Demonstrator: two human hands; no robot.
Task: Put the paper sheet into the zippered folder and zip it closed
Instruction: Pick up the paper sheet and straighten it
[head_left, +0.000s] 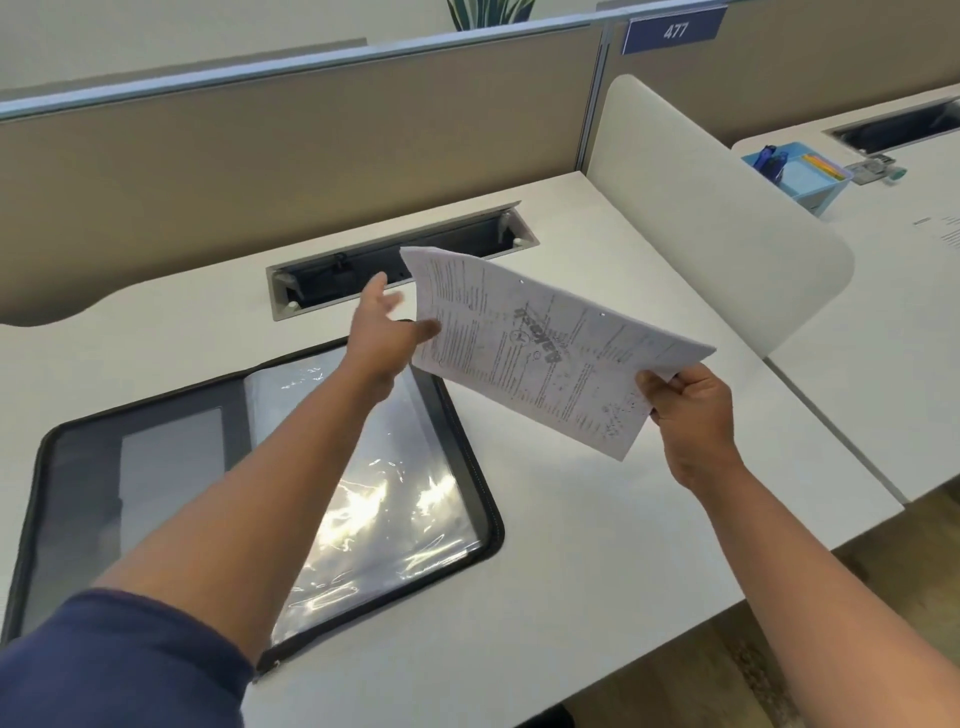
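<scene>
A printed paper sheet (540, 348) with punch holes hangs in the air above the white desk, tilted down to the right. My right hand (691, 415) pinches its near right corner. My left hand (384, 332) reaches to the sheet's left edge with fingers spread, thumb touching the edge. The black zippered folder (78, 467) lies open flat on the desk at the left, under my left forearm. Its right half shows shiny clear plastic sleeves (395, 499); its left half has a grey pocket.
A cable tray opening (332, 275) is cut into the desk (597, 519) behind the folder. A beige partition runs along the back. A white rounded divider (727, 218) stands at the right. Beyond it, a blue organiser (800, 171) sits on the neighbouring desk.
</scene>
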